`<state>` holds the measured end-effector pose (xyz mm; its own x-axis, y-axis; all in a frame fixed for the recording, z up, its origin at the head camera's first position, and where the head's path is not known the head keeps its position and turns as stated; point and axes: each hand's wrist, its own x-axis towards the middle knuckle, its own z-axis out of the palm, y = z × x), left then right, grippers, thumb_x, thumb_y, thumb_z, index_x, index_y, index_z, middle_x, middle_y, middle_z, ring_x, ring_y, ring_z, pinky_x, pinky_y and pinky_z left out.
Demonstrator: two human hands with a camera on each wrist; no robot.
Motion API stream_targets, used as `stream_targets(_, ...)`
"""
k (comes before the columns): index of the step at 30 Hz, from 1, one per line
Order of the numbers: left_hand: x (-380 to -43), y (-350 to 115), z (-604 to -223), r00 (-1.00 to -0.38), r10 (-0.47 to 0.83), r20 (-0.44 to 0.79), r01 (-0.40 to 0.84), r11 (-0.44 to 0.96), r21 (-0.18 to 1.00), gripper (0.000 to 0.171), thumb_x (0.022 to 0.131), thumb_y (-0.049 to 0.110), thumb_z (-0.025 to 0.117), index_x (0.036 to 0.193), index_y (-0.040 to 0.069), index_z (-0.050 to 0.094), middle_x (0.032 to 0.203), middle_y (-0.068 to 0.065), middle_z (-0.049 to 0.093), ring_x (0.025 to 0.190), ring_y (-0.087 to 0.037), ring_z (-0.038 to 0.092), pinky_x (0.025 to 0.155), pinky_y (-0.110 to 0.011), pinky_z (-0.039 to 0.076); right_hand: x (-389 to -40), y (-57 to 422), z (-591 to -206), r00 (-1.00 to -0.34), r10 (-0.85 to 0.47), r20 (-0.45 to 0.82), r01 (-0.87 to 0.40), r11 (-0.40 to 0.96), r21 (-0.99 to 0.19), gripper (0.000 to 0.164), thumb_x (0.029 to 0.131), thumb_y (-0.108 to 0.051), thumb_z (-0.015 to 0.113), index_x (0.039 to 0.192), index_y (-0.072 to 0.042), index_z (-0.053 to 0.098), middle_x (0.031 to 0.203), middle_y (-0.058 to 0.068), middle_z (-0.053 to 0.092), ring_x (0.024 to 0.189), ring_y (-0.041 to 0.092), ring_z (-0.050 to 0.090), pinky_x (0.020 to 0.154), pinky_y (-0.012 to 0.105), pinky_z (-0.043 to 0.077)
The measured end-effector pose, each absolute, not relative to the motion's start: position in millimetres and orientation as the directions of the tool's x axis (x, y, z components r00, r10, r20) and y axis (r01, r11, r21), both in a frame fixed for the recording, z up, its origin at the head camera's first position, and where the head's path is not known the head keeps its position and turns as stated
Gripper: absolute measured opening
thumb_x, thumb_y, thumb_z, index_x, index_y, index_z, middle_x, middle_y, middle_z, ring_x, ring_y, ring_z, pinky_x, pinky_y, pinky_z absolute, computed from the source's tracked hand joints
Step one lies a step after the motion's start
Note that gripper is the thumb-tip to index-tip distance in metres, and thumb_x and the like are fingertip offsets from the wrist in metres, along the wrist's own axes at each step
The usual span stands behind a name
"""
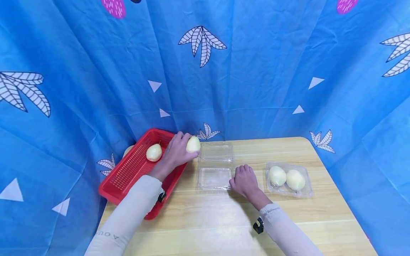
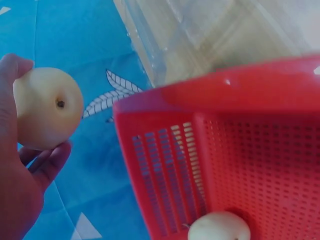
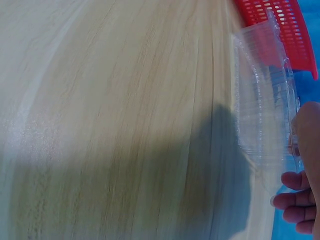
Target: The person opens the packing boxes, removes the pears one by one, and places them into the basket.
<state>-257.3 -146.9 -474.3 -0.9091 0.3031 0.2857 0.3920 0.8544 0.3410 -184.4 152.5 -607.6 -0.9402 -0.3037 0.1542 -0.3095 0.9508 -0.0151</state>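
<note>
My left hand (image 1: 179, 149) grips a pale yellow pear (image 1: 193, 144) above the red basket's far right rim. In the left wrist view, the fingers and thumb curl round the pear (image 2: 50, 107), whose small dark dimple faces the camera. At the right edge of an open clear plastic box (image 1: 214, 179), my right hand (image 1: 245, 180) pinches the rim with the thumb side. The right wrist view shows this hand (image 3: 302, 170) against the clear box (image 3: 260, 100), its other fingers loosely bent off the plastic. The box's lid (image 1: 217, 152) lies folded back behind it.
The red basket (image 1: 110, 190) stands at a slant on the left, with another pear (image 1: 154, 152) inside. On the right, a clear box (image 1: 306, 182) holds two pears (image 1: 295, 180). A blue patterned curtain (image 1: 256, 71) hangs behind the wooden table (image 1: 205, 227).
</note>
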Motion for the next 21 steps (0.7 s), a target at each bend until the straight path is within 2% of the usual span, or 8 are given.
stream_targets(12, -271, -181, -483, -0.936, 0.243, 0.255, 0.323, 0.883, 0.341, 0.057, 0.077, 0.044, 0.079, 0.119, 0.010, 0.062, 0.103, -0.011, 0.057, 0.095, -0.027, 0.055, 0.074, -0.042, 0.056, -188, 150, -607, -0.944, -0.297, 0.142, -0.306, 0.951, -0.043, 0.027, 0.095, -0.028, 0.059, 0.085, -0.003, 0.054, 0.088, 0.015, 0.059, 0.092, 0.033, 0.055, 0.092, 0.047, 0.052)
stream_targets(21, -279, -207, -496, -0.960, 0.199, 0.199, 0.259, 0.902, 0.346, 0.061, 0.077, 0.043, 0.080, 0.125, 0.010, 0.062, 0.111, -0.015, 0.060, 0.100, -0.031, 0.058, 0.078, -0.047, 0.059, -191, 150, -605, -0.944, -0.305, 0.127, -0.311, 0.950, -0.029, 0.029, 0.097, -0.030, 0.057, 0.089, -0.002, 0.057, 0.090, 0.015, 0.060, 0.096, 0.033, 0.057, 0.097, 0.046, 0.052)
